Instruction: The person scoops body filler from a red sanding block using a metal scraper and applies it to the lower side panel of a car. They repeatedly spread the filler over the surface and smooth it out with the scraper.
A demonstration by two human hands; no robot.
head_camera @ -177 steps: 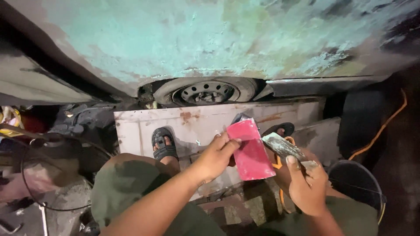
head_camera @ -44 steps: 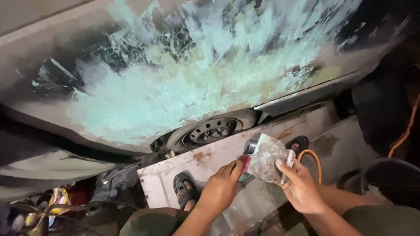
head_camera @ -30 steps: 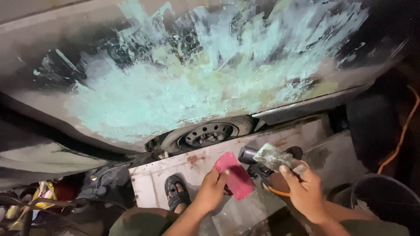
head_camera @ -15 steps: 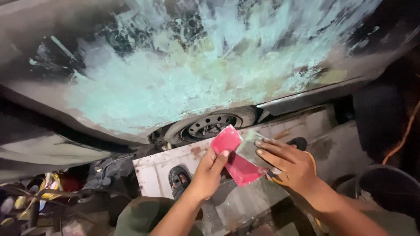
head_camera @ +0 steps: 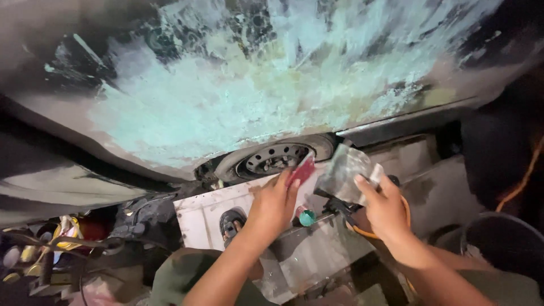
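My left hand (head_camera: 273, 203) holds a pink-red flat sheet (head_camera: 302, 169) edge-on, just below the car body. My right hand (head_camera: 385, 207) grips a crumpled grey sheet of abrasive paper (head_camera: 345, 174) beside it. Both hands are raised in front of the lower edge of a car panel (head_camera: 226, 102) covered in pale green filler with dark sanded patches. A small teal cap (head_camera: 306, 217) and a dark tool with an orange hose (head_camera: 403, 209) lie under the hands.
A steel wheel (head_camera: 272, 160) sits under the panel. A white rusty board (head_camera: 204, 212) lies on the ground, with my sandalled foot (head_camera: 231, 222) on it. A dark bucket (head_camera: 504, 241) stands at right. Clutter and cables (head_camera: 51, 243) fill the lower left.
The pink sheet was held flat between both hands; now my left hand has turned it edge-on and lifted it toward the panel, while my right hand holds the grey paper apart.
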